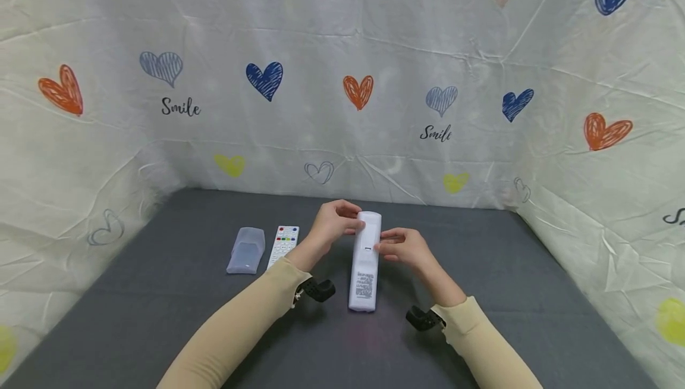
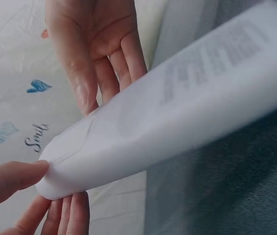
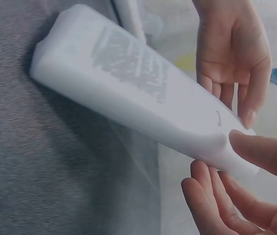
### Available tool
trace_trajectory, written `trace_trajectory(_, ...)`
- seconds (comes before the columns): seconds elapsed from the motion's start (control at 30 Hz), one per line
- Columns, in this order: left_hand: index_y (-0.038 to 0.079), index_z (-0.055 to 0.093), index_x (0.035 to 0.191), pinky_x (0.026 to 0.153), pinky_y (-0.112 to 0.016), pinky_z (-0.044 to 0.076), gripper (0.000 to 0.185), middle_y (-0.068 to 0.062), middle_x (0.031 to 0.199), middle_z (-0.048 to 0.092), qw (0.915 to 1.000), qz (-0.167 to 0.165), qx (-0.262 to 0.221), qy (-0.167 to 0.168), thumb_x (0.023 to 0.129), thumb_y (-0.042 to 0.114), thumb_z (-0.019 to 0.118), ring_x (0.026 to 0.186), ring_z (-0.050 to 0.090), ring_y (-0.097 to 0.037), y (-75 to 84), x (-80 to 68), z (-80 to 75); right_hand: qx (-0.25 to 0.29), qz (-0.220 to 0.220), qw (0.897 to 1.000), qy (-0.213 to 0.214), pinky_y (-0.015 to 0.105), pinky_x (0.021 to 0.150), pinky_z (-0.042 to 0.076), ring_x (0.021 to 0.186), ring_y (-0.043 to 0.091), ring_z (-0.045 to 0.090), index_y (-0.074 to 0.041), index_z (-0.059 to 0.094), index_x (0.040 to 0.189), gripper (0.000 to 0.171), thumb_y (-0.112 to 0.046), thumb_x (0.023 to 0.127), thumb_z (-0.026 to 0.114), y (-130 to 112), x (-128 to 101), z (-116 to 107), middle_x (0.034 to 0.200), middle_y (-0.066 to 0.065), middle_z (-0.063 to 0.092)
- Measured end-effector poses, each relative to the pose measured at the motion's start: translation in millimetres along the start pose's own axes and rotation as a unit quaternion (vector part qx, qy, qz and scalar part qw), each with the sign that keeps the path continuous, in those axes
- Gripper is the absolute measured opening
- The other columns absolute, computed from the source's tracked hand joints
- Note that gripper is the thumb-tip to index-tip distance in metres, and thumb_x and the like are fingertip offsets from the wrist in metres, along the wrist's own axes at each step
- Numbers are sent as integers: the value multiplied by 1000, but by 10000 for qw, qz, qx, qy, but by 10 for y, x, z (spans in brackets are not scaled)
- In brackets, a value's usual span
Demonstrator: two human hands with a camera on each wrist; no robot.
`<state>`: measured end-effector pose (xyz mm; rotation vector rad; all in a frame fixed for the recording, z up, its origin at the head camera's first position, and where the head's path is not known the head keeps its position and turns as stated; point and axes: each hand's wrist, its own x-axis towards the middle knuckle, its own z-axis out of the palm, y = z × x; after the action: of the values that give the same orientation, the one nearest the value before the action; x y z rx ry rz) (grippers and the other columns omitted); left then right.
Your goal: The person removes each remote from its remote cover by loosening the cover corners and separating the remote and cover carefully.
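Note:
A long white remote (image 1: pixel 365 261) lies back side up, its near end on the grey tabletop (image 1: pixel 160 294) and its far end lifted. My left hand (image 1: pixel 350 222) pinches that far end, thumb on one side and fingers beneath, as the left wrist view shows (image 2: pixel 45 188). My right hand (image 1: pixel 382 247) holds the remote's right side near the middle. In the right wrist view its thumb lies on the remote (image 3: pixel 128 83) and its fingers (image 3: pixel 212 200) curl under it. Printed text shows on the remote's back (image 2: pixel 177 107).
A translucent silicone sleeve (image 1: pixel 246 250) and a smaller white remote with coloured buttons (image 1: pixel 283 245) lie side by side left of my hands. A white cloth with hearts (image 1: pixel 342 91) walls in the back and both sides.

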<state>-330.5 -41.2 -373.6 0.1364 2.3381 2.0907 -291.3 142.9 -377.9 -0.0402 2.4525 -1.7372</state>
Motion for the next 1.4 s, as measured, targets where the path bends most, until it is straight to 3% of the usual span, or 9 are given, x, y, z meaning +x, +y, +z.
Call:
trace_trajectory(0.43, 7, 69, 101, 71, -34, 58, 29, -11, 102, 67, 9983, 533, 153, -192, 74, 1, 77, 88, 65, -20, 152, -110, -52, 110, -280, 9995, 90, 42, 88, 55, 91, 19, 67, 3, 60, 118, 38, -11, 84, 72, -188, -2, -44, 114, 22, 65)
trace_trajectory(0.77, 8, 68, 102, 75, -35, 58, 28, -9, 104, 67, 9954, 839, 305, -340, 75, 2, 77, 91, 66, -21, 255, -203, -92, 46, -435, 9989, 189, 41, 91, 53, 102, 25, 65, -1, 61, 119, 42, -16, 83, 74, -363, 1, -108, 118, 20, 63)
trace_trajectory(0.9, 10, 68, 102, 77, -36, 58, 28, -8, 104, 67, 9934, 1017, 408, -333, 76, 3, 77, 92, 66, -21, 300, -237, -117, -186, -767, 9966, 230, 41, 89, 54, 104, 26, 64, -4, 62, 119, 43, -19, 81, 75, -386, 0, -121, 117, 17, 65)
trace_trajectory(1.1, 10, 68, 103, 79, -37, 57, 29, -7, 105, 67, 9916, 1154, 479, -347, 76, 3, 77, 92, 66, -21, 318, -266, -150, -836, -1478, 9840, 536, 37, 80, 57, 99, 23, 67, -14, 66, 115, 41, -28, 78, 78, -361, -17, -116, 109, 8, 69)
trace_trajectory(1.4, 7, 67, 105, 79, -36, 57, 31, -11, 107, 66, 9905, 1254, 367, -429, 76, 2, 77, 93, 67, -23, 315, -290, -184, -1000, -2064, 9712, 640, 35, 74, 58, 89, 21, 70, -15, 70, 108, 36, -29, 77, 79, -350, -28, -113, 101, 8, 72)
